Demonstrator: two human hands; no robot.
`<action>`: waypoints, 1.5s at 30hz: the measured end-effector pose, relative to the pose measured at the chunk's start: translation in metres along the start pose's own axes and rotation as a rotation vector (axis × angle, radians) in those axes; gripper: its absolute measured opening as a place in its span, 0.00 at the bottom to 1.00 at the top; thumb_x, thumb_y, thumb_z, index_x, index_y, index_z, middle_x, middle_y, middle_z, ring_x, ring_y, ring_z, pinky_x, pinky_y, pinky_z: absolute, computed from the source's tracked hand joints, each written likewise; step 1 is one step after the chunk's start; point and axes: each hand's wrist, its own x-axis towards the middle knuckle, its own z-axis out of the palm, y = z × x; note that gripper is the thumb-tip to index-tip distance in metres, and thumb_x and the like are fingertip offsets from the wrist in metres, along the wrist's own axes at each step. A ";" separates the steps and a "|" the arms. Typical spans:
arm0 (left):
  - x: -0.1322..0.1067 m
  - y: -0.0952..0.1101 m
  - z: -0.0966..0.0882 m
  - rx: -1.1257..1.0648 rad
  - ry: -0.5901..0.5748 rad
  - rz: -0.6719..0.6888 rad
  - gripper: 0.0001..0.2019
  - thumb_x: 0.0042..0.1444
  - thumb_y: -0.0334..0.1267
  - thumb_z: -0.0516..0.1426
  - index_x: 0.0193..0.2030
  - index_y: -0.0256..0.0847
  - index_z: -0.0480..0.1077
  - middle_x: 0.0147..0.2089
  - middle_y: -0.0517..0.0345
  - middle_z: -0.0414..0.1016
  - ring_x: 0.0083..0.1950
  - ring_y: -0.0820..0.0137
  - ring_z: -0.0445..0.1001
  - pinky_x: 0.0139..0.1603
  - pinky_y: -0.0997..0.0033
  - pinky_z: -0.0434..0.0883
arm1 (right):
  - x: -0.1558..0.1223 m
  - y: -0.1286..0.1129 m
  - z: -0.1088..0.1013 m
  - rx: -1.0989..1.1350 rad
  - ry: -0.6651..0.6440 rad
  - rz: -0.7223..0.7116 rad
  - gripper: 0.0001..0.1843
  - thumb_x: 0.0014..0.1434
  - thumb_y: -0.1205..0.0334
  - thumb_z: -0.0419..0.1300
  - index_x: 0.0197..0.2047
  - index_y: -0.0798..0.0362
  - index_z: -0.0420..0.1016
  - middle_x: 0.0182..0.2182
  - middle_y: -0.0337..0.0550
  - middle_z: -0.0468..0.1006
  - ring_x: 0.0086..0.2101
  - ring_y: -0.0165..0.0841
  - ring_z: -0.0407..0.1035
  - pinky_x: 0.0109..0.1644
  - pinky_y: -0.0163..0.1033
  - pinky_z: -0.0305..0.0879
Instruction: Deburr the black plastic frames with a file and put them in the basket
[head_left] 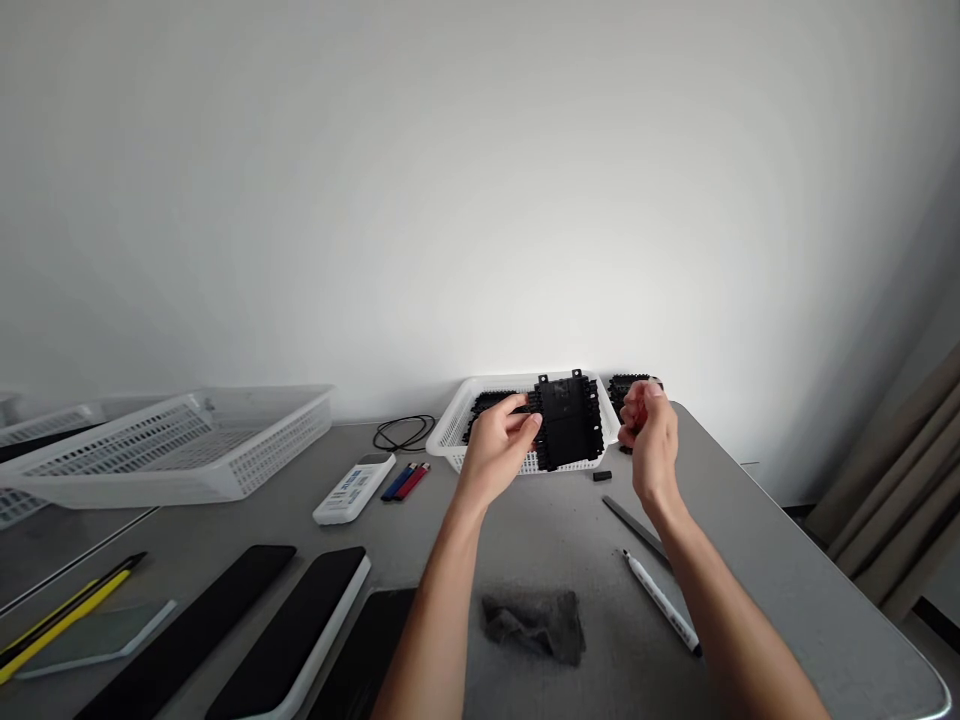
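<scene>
My left hand grips a flat black plastic housing by its left edge. The housing stands almost upright, with toothed sides and two small tabs on top. My right hand is closed, fingers curled and thumb pressed on them, apart from the housing on its right; whatever it may hold is hidden. Behind the housing is a white plastic basket with another black toothed part in it. One more black toothed part shows beyond my right hand.
On the grey table lie a black cap, a white marker, a grey metal blade-like strip, a dark cloth, two lighters, a white device and a black cable. Left stands a larger white basket.
</scene>
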 end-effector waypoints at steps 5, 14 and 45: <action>-0.003 0.006 0.003 0.110 -0.023 0.081 0.23 0.55 0.45 0.60 0.54 0.35 0.71 0.38 0.49 0.82 0.38 0.61 0.80 0.37 0.67 0.76 | -0.005 -0.003 0.009 0.187 -0.254 0.205 0.17 0.54 0.46 0.51 0.25 0.50 0.56 0.23 0.35 0.52 0.23 0.28 0.44 0.22 0.33 0.37; -0.013 0.022 0.011 0.205 -0.110 0.161 0.18 0.58 0.40 0.56 0.54 0.36 0.70 0.40 0.49 0.82 0.42 0.61 0.80 0.42 0.68 0.75 | 0.001 0.011 0.019 0.166 -0.515 0.594 0.13 0.46 0.49 0.49 0.24 0.50 0.54 0.21 0.32 0.49 0.22 0.27 0.41 0.22 0.32 0.33; -0.014 0.022 0.010 0.220 -0.075 0.162 0.17 0.57 0.40 0.57 0.52 0.37 0.70 0.43 0.47 0.82 0.43 0.59 0.81 0.46 0.64 0.77 | 0.003 0.005 0.013 0.388 -0.409 0.695 0.13 0.48 0.50 0.51 0.26 0.49 0.54 0.21 0.31 0.50 0.21 0.27 0.42 0.22 0.31 0.38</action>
